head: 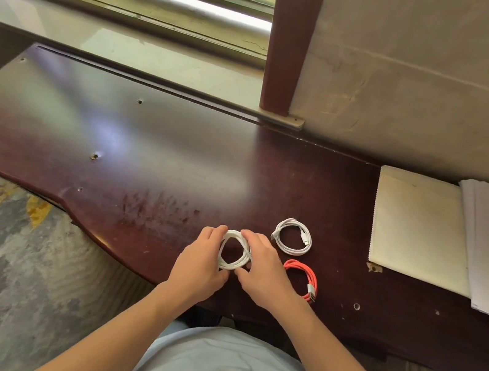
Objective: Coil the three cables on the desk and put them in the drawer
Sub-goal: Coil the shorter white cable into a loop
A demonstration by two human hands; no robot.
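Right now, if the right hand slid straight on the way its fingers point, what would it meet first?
The right hand points up-left across the desk. Beyond the white coil it already grips, the way looks free up to the window ledge; depth is unclear.

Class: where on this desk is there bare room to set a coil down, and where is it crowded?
Free: the desk left of the left hand. Crowded: right of the right hand, with the white coil, orange coil and papers.
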